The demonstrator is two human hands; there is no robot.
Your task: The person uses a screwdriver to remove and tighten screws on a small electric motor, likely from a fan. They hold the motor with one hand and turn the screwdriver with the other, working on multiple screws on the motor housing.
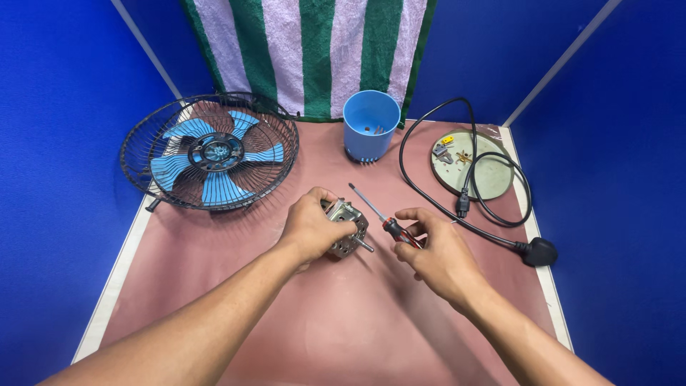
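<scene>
- Pink covering lies over the counter (343, 322), which has a pale edge, and blue walls stand close on three sides.
- A towel (314, 50) with green and white stripes hangs on the back wall, above a blue cup (370, 125).
- My left hand (311, 227) is closed around a small metal motor (348, 230), near the middle of the counter; its shaft points to the right.
- My right hand (436, 250) pinches the red and black handle of a screwdriver (382, 218), just beside the motor, with the tip pointing up and to the left.
- A fan cage (211, 151) with blue blades lies far to the left.
- A black power cord (493, 214) curls on the right, over a round pale green plate (493, 175) with small parts on it.
</scene>
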